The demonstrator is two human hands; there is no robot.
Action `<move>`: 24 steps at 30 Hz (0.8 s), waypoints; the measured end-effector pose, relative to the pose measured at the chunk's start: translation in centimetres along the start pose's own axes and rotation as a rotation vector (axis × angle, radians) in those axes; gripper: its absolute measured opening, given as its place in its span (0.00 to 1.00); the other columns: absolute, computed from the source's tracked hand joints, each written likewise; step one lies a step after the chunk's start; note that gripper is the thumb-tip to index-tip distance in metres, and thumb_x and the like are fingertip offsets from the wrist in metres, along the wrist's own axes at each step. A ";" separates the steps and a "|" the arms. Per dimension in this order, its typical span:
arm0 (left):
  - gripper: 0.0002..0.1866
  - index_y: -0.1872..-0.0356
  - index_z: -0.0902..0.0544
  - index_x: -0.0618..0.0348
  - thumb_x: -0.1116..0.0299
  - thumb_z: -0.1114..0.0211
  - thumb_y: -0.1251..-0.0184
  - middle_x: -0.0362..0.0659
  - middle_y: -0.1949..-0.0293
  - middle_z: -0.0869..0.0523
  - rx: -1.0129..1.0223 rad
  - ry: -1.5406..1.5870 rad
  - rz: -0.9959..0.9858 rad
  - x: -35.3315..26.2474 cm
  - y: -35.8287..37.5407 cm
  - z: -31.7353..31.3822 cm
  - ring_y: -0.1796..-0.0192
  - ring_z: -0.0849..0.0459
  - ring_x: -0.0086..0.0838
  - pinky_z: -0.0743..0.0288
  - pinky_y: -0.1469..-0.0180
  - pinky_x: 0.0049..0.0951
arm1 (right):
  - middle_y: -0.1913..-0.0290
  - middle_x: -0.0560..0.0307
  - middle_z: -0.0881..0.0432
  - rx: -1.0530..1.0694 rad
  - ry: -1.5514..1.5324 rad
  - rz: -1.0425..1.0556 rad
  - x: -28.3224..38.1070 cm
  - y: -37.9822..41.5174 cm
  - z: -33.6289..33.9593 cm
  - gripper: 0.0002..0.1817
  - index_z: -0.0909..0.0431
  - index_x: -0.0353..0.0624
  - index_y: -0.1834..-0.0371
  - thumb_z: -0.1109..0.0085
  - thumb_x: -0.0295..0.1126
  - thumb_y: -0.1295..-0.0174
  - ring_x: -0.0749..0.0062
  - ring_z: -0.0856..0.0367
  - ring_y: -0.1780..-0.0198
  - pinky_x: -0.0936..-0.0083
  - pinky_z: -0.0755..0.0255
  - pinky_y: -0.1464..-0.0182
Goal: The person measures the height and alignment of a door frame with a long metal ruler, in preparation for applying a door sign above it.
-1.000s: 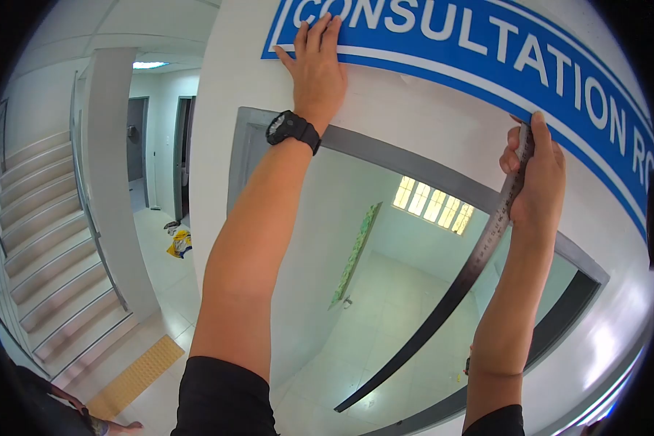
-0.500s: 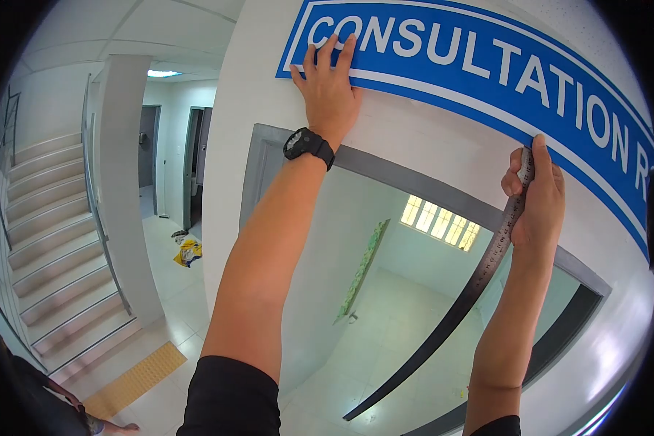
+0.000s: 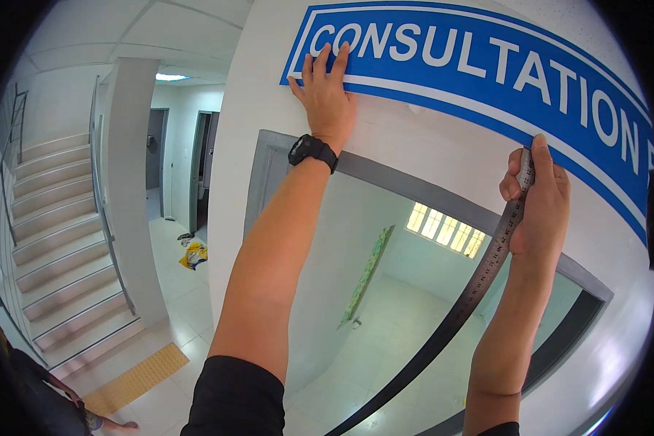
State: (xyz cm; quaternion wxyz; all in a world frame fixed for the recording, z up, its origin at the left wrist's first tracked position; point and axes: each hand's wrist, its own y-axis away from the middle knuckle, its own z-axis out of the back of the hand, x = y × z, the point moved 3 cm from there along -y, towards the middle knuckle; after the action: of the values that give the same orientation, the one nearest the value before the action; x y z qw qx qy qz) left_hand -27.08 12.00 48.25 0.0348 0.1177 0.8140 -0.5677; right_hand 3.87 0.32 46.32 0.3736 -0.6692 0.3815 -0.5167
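A blue sign (image 3: 443, 54) with white "CONSULTATION" lettering lies against the wall above a doorway. Near the sign's lower left corner, my left hand (image 3: 328, 98) presses its spread fingers on the blue face. It wears a black wristwatch (image 3: 313, 152). My right hand (image 3: 539, 192) is closed around the upper end of a long metal ruler (image 3: 495, 251), its thumb touching the sign's lower edge. The ruler hangs down and left across the doorway, looking bowed through the wide lens, and its lower end runs past the bottom of the view.
Below the sign is a grey door frame (image 3: 429, 187), opening onto a room with a barred window (image 3: 445, 229). Stairs (image 3: 69, 240) with a railing rise at the left, past a pillar (image 3: 134, 189). A person (image 3: 43, 392) is at the lower left. Yellow-and-dark items (image 3: 193, 255) lie on the corridor floor.
The view has shifted slightly, so the sign sits a little lower. My left hand has slid slightly lower on the sign. The ruler's lower end has left the frame; my right hand keeps its grip.
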 end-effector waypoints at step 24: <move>0.48 0.19 0.35 0.45 0.92 0.44 0.44 0.51 0.20 0.36 0.132 0.043 -0.133 -4.1 6.3 11.2 0.18 0.43 0.61 0.56 0.22 0.73 | 0.81 0.64 0.31 0.103 -0.149 -0.088 -1.5 6.6 6.7 0.22 0.28 0.44 0.72 0.51 0.43 0.17 0.83 0.39 0.84 0.80 0.47 0.80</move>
State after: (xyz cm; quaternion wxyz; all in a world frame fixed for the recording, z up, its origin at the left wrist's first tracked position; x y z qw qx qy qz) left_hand -22.53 3.02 39.31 -0.0283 0.0774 0.7814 -0.6185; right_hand 9.37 -0.50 38.58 0.4116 -0.7018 0.2960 -0.5004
